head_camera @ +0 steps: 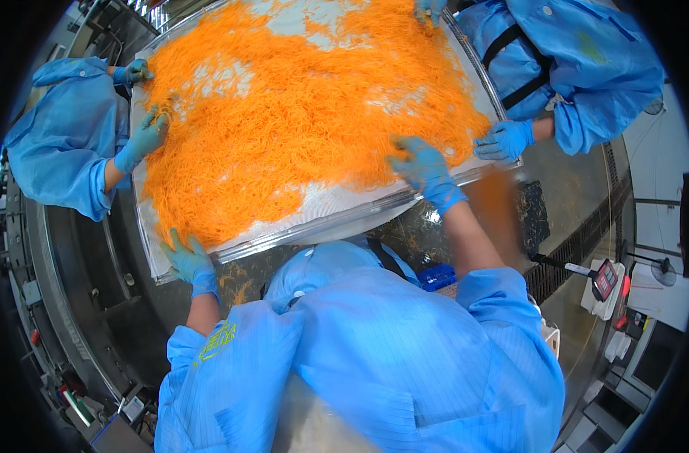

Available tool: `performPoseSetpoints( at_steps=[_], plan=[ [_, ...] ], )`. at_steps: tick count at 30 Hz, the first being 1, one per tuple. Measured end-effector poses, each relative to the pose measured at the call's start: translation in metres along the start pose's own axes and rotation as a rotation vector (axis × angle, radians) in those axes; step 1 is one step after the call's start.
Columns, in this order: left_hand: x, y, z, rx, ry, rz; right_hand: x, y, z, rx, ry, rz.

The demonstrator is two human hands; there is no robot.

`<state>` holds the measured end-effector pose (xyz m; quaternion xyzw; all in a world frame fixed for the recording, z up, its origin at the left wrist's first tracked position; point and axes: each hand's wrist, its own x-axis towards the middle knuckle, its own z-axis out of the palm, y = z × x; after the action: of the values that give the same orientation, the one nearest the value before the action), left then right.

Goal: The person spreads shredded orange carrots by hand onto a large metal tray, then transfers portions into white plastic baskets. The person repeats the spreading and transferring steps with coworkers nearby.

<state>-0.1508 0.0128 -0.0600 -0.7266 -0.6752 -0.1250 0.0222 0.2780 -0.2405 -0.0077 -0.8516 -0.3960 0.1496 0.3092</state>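
Orange shreds that look like carrot (pixel 288 119) lie in an uneven layer over the white mesh surface of a metal-framed tray (pixel 344 212). My left hand (pixel 191 263), in a blue-green glove, rests at the near left edge with its fingers apart, their tips beside the shreds. Farther right, my gloved right hand (pixel 426 170) reaches over the near rim. Its fingers are spread at the border of the shreds and slightly blurred, with nothing seen gripped in them. Pale mesh shows through thin patches and along the near side.
A co-worker's gloved hands (pixel 146 133) touch the shreds at the left side. Another person's gloved hand (pixel 506 140) is at the right corner, close to my right hand. A blue crate (pixel 437 277) stands below the tray. A scale display (pixel 605 280) and floor drain grating (pixel 571 266) lie right.
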Motion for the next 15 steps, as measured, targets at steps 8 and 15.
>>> performPoseSetpoints(
  at_steps=[8, 15],
  plan=[
    [0.008, 0.005, 0.007, 0.171, -0.092, -0.043, 0.038, -0.01, 0.047, -0.419, -0.399, -0.06],
    [0.003, 0.012, 0.003, 0.179, -0.084, -0.05, 0.047, 0.05, -0.005, 0.544, -0.38, 0.155]
  ],
)
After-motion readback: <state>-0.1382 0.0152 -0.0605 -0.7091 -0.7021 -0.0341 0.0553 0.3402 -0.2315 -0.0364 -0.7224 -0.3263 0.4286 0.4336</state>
